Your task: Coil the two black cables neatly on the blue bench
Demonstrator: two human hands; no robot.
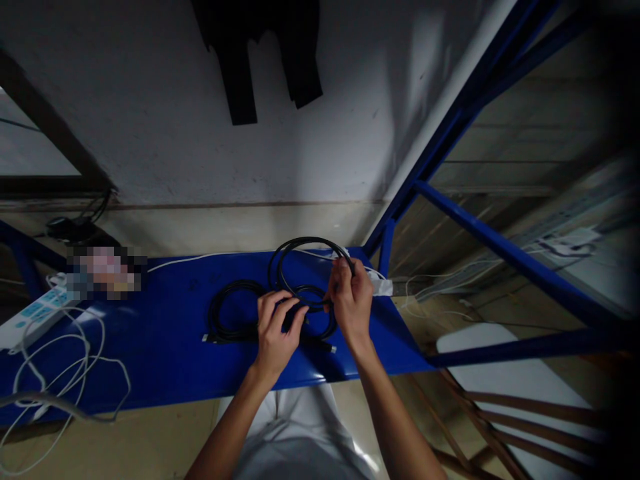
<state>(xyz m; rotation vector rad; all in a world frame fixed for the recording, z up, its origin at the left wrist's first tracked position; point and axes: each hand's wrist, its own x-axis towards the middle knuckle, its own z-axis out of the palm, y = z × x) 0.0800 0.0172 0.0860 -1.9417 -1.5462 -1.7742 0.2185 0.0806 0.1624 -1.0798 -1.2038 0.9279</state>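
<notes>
My right hand [353, 293] is closed around a loop of black cable [313, 240], holding it up over the blue tabletop [165, 340]. To its left, my left hand [277, 323] has its fingers curved and apart, with the thumb close to the lower part of that loop; whether it touches the cable I cannot tell. Beneath both hands lies a coil of black cable [217, 303], partly covered by my left hand. Silvery connector ends show at the coil's left and near the right, by a black plug [327, 347].
On the left are a white power strip [37, 313], a tangled white cord [103, 333] and a blurred-out object [107, 270]. Blue metal bars [480, 253] frame the right side. A wooden chair [530, 407] stands beyond the right edge. Dark clothing [265, 40] hangs on the wall.
</notes>
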